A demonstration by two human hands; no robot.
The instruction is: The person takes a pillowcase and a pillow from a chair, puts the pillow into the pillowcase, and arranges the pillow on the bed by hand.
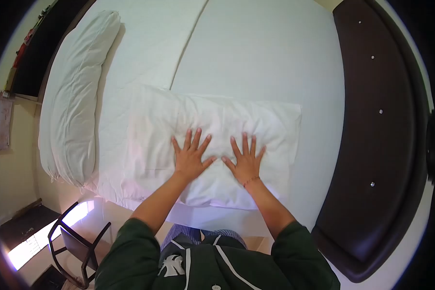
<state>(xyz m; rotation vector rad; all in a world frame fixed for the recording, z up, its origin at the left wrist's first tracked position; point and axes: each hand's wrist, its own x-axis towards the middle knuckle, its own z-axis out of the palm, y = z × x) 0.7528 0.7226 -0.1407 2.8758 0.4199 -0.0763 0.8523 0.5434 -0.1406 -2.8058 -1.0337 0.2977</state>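
Observation:
A white pillow (159, 121) in a loose case lies flat on the bed, close to its near edge. My left hand (190, 157) rests palm down on the middle of it, fingers spread. To its right, my right hand (245, 162) presses flat on the same pillow, fingers also apart, with a thin red bracelet on the wrist. The two thumbs point toward each other with a small gap between them. Neither hand grips anything. Wrinkles run through the pillowcase around the fingers.
White sheets cover the mattress (256, 63), with a seam at the upper middle. A long white bolster (77, 96) lies along the left side. A dark padded headboard (379, 140) with shiny studs stands at the right. A dark-framed chair (77, 241) is on the floor at lower left.

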